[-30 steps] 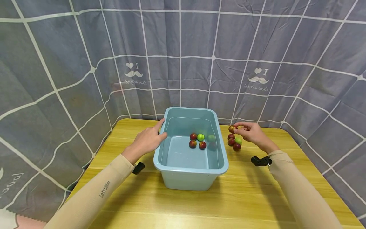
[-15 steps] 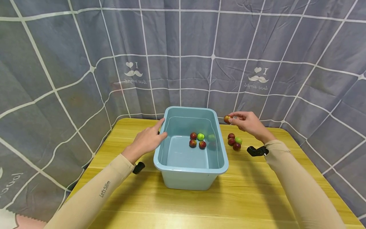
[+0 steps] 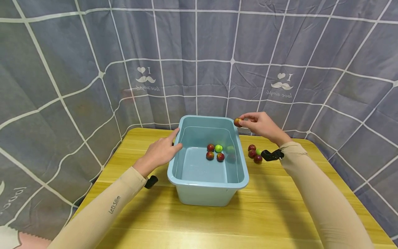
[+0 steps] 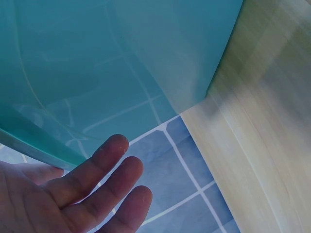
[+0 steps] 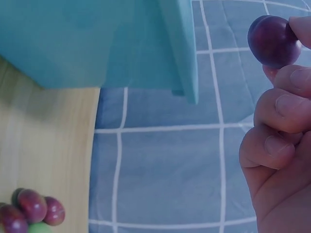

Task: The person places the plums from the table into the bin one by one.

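Note:
A dark red plum (image 5: 274,41) with a yellow patch is pinched between the thumb and fingertips of my right hand (image 3: 262,125). In the head view this plum overlaps the far right corner of the light blue plastic tub (image 3: 207,185); my other right fingers are curled in. At the tub's left rim is my left hand (image 3: 159,152), its index finger along the rim and its thumb over the edge. The left wrist view shows its other fingers (image 4: 109,187) loosely extended outside the wall. Inside the tub lie three red plums (image 3: 210,155) and a green one (image 3: 219,148).
Right of the tub, a small cluster of red plums (image 3: 257,159) with a green one (image 3: 258,151) lies on the wooden table (image 3: 199,228). A grey curtain (image 3: 214,83) with white grid lines hangs behind and at both sides.
My right hand has lifted the plum from above the cluster and carried it left and up to the tub's far right corner. My left hand has stayed in place.

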Motion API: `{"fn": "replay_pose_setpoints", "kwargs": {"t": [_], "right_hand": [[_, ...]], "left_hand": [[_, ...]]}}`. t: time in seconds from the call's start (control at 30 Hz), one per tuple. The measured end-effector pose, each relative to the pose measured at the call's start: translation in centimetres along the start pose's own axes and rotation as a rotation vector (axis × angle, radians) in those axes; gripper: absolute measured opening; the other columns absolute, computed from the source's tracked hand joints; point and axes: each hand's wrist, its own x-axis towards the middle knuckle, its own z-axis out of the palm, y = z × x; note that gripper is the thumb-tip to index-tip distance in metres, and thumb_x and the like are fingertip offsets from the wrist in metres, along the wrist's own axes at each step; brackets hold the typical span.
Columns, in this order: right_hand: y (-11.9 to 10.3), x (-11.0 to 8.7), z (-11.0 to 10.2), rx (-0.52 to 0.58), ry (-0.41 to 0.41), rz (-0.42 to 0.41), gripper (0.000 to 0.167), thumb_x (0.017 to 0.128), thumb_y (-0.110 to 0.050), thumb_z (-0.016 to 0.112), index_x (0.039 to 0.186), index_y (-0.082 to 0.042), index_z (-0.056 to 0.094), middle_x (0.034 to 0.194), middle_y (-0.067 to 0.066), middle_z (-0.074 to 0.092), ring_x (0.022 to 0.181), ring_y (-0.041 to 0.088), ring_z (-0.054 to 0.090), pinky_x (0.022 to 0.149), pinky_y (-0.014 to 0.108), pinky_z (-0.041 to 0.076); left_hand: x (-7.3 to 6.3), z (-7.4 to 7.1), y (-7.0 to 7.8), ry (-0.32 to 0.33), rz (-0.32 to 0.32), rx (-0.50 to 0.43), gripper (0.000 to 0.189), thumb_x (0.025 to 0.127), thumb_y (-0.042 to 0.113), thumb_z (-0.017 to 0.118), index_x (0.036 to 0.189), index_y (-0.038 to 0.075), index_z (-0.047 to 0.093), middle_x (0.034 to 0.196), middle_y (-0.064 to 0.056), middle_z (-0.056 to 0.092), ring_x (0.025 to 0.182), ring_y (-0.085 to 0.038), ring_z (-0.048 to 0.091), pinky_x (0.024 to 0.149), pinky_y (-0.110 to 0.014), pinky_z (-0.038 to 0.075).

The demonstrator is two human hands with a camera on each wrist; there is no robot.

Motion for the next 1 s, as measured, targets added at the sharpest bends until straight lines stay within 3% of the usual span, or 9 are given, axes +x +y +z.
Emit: {"fn": "replay_pose_setpoints", "kwargs": {"t": [0.17,0.37,0.53,0.63,0.7,0.87,0.93,1.0], "right_hand": [[-1.4,1.2,0.4,-0.016,-0.021,-0.037,0.039,0.095,-0.046,0.066,0.119,-0.016,0.073,0.067,0.002,0.054,0.057,0.016,0.044,0.053,0.030,0.040],[-2.7,2.2,0.8,-0.050,-0.054,-0.045,0.038,0.096,-0.047,0.065,0.118,-0.018,0.073,0.071,0.007,0.058,0.059,0.019,0.044,0.055,0.031,0.038],[-3.4,3.0,1.2,-0.081,-0.096,-0.021,0.044,0.096,-0.048,0.064,0.124,-0.016,0.071,0.102,0.015,0.070,0.084,0.026,0.059,0.075,0.034,0.053],[-3.8,3.6,1.4,-0.093,-0.119,-0.020,0.044,0.096,-0.045,0.063,0.126,-0.014,0.070,0.114,0.013,0.070,0.098,0.031,0.062,0.084,0.037,0.055],[-3.9,4.0,1.6,-0.096,-0.133,-0.024,0.041,0.097,-0.043,0.063,0.126,-0.014,0.070,0.113,0.013,0.071,0.089,0.029,0.062,0.077,0.035,0.054],[-4.6,4.9,2.0,-0.114,-0.162,-0.024,0.038,0.097,-0.039,0.064,0.124,-0.013,0.071,0.088,0.010,0.069,0.058,0.016,0.044,0.056,0.030,0.039],[-5.0,5.2,2.1,-0.131,-0.177,-0.020,0.038,0.097,-0.039,0.064,0.124,-0.013,0.071,0.082,0.008,0.066,0.057,0.014,0.043,0.055,0.029,0.037],[-5.3,5.4,2.3,-0.145,-0.193,-0.020,0.037,0.097,-0.040,0.064,0.123,-0.014,0.071,0.088,0.009,0.068,0.059,0.016,0.044,0.057,0.030,0.038]], "left_hand": [[0.0,0.0,0.0,0.002,0.004,0.004,0.075,0.098,0.049,0.039,0.164,0.026,0.012,0.081,-0.006,0.062,0.072,-0.024,0.058,0.055,-0.037,0.041],[0.1,0.1,-0.1,0.013,0.005,-0.001,0.074,0.098,0.050,0.039,0.164,0.026,0.013,0.085,-0.005,0.064,0.076,-0.025,0.059,0.056,-0.037,0.042],[0.2,0.1,0.0,0.016,0.004,0.004,0.074,0.098,0.050,0.039,0.164,0.026,0.014,0.089,-0.006,0.066,0.079,-0.025,0.060,0.056,-0.037,0.042],[0.1,0.2,0.1,0.019,0.002,0.008,0.074,0.098,0.050,0.039,0.164,0.026,0.014,0.094,-0.007,0.067,0.081,-0.025,0.060,0.057,-0.037,0.042],[0.1,0.2,0.1,0.019,0.001,0.007,0.074,0.098,0.050,0.039,0.164,0.026,0.014,0.096,-0.008,0.068,0.081,-0.026,0.061,0.057,-0.037,0.042],[0.1,0.2,0.1,0.019,0.006,0.005,0.074,0.098,0.049,0.039,0.164,0.026,0.014,0.099,-0.008,0.068,0.083,-0.026,0.061,0.057,-0.037,0.042],[0.1,0.2,0.1,0.021,0.006,0.007,0.074,0.098,0.050,0.039,0.164,0.026,0.014,0.099,-0.008,0.068,0.082,-0.025,0.061,0.057,-0.037,0.043],[0.1,0.2,0.1,0.023,0.007,0.009,0.074,0.098,0.050,0.039,0.164,0.026,0.015,0.097,-0.008,0.068,0.081,-0.026,0.061,0.057,-0.037,0.043]]}}
